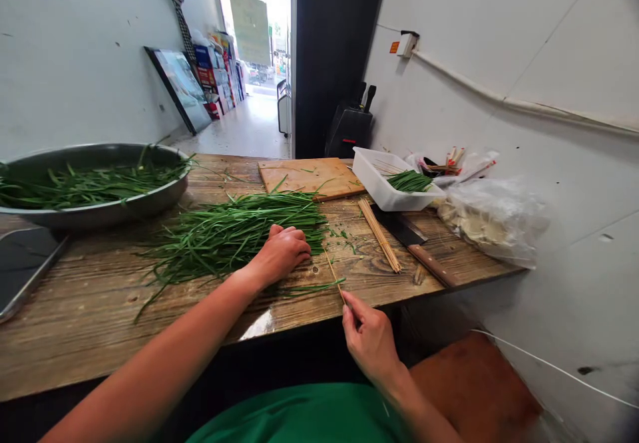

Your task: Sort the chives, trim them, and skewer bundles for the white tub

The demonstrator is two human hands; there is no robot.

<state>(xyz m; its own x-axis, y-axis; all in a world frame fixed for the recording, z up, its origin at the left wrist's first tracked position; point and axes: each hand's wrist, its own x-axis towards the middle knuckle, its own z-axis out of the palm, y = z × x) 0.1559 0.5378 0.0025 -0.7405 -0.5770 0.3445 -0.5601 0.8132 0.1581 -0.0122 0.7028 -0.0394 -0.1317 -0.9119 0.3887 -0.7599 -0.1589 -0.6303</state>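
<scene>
A pile of garlic chives (224,233) lies across the middle of the wooden table. My left hand (282,253) rests at the pile's right end, its fingers curled down onto the chives; the fingertips are partly hidden. In my right hand (367,330), at the table's front edge, a thin bamboo skewer (333,271) is pinched between thumb and fingers, pointing up and left toward the pile. A few chive stalks (309,290) cross the skewer near my right fingertips. Right of the pile lies a bundle of bamboo skewers (380,235), beside a cleaver (399,227) with a wooden handle.
A large metal basin (170,190) of chives stands at the left, near a dark flat tray (30,263). Behind the pile is a cutting board (309,171). A white plastic container (382,190) holds skewered chives; a clear plastic bag (494,220) sits beside it.
</scene>
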